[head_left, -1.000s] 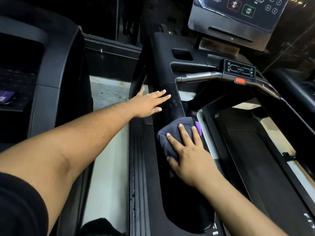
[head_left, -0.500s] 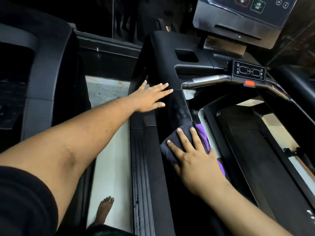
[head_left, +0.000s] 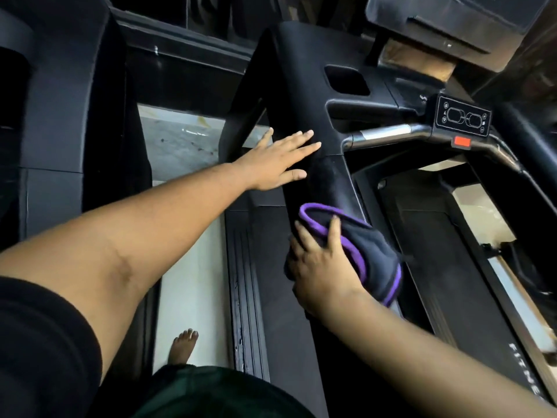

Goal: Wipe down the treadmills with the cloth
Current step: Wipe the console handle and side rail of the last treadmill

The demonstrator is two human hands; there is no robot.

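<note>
We lay our left hand flat, fingers straight, on the black treadmill's handrail, while our right hand presses the purple-edged dark cloth nearer, fingers extended.

An open strip of pale floor is left between the two treadmills, while passage up the black side rail is blocked by the left hand and, lower, the cloth.
</note>
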